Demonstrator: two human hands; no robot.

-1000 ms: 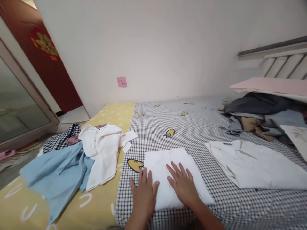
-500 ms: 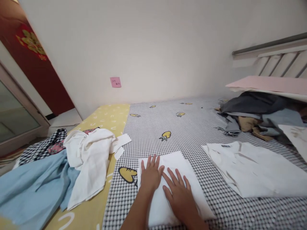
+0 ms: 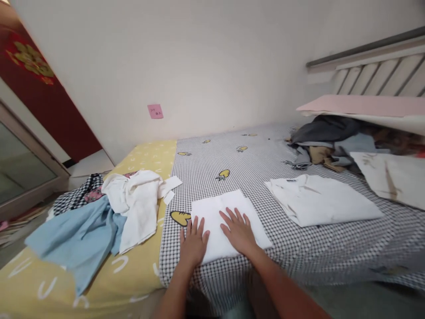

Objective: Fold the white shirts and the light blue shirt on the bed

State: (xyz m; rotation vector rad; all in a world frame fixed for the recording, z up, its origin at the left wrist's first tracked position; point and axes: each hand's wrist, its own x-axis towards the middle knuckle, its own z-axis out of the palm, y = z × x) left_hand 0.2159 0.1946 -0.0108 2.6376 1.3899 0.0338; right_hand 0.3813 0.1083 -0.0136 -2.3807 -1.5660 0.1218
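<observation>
A folded white cloth (image 3: 212, 248) lies flat near the front edge of the bed, on a black-and-white checked sheet (image 3: 199, 173). My left hand (image 3: 193, 243) rests on its left edge with the fingers spread. Flat on the middle and right part of the cloth is my right hand (image 3: 238, 228), its fingers also apart. Neither hand grips anything. To the right lies a folded white shirt (image 3: 322, 201) with a dark label at the collar.
On the left, over yellow bedding (image 3: 146, 157), lie a crumpled white garment (image 3: 141, 208), a light blue one (image 3: 86, 239) and a checked one (image 3: 78, 195). Dark and brown clothes (image 3: 332, 137) are heaped at right under a pink board (image 3: 358, 105), before a headboard (image 3: 381, 73).
My hands have moved apart, the left one down to the cloth's left edge. The view has shifted, showing more of the bed's front edge.
</observation>
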